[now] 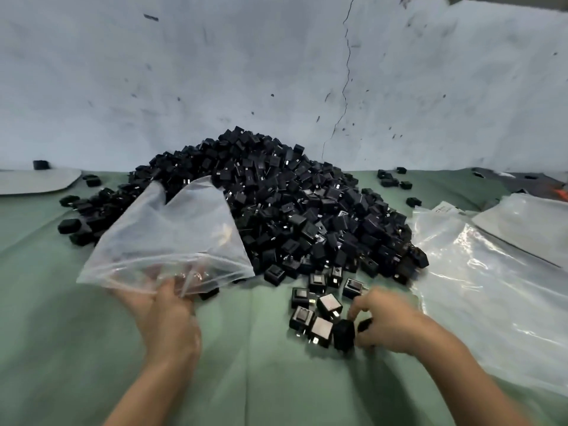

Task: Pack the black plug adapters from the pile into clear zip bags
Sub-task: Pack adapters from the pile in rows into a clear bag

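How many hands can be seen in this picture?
2. The left hand holds a clear bag by its near edge, lower left; the right hand grips a black adapter near the pile, lower right. None seems hidden.

We are looking down on a hand-packing station in a small workshop or stockroom, not a home. Hundreds of identical black plug adapters are lying heaped in a pile (pixel 276 210) on a surface (pixel 246 379) that is wearing a creased green cloth. A loose stack of clear bags (pixel 479 287) is lying to the right of it. Behind, a bare white wall (pixel 215 72) is showing scuffs, dark marks and a long crack (pixel 345 87). The work is going on bare-handed: a left hand (pixel 166 312) is gripping one clear zip bag (pixel 166 235), while a right hand (pixel 387 321) is gripping an adapter (pixel 364 325) at the pile's near edge.
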### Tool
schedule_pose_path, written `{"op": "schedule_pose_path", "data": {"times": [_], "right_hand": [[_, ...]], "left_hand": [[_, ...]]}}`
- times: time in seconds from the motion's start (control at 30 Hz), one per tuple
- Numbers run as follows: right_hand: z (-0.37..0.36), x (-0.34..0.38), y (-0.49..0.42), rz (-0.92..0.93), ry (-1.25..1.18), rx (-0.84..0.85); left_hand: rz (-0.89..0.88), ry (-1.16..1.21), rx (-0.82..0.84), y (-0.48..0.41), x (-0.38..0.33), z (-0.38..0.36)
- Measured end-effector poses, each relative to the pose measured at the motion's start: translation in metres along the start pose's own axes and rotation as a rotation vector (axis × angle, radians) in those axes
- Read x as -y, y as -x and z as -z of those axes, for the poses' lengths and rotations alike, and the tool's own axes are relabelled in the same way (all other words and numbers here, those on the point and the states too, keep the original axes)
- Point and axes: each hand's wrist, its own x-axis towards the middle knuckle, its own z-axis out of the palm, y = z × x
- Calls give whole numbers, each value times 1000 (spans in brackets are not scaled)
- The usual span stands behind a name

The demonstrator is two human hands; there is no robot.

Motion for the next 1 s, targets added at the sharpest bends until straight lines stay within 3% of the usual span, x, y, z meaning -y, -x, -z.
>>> {"op": "schedule_pose_path", "data": {"times": [0.1, 0.2, 0.33, 0.43, 0.5, 0.57, 0.67, 0.77, 0.9, 1.0], "right_hand": [[-2, -4, -1, 15, 58, 35], [-6, -10, -3, -26, 33, 42], [-3, -20, -6, -80, -113, -27], [-1, -21, -7, -85, -450, -192], [2, -13, -5, -67, -718, -229], [7, -3, 2, 0, -931, -172], [14, 20, 18, 217, -1105, -42], [7, 48, 30, 392, -1181, 125], [-9, 58, 27, 396, -1352, 302], [-14, 51, 26, 363, -1526, 419]], "left_hand": [[161, -68, 151, 27, 3, 21], [180, -165, 212, 37, -1, 33], [-189, -656, 114, 24, -19, 49], [-566, -1122, 260, 13, -31, 61], [-667, -1394, 377, 8, -36, 63], [-674, -1519, 509, 7, -38, 61], [-635, -1498, 651, 22, -34, 40], [-710, -1377, 777, 48, -22, 15], [-806, -1193, 843, 80, -25, -7], [-837, -957, 992, 92, -25, -12]]}}
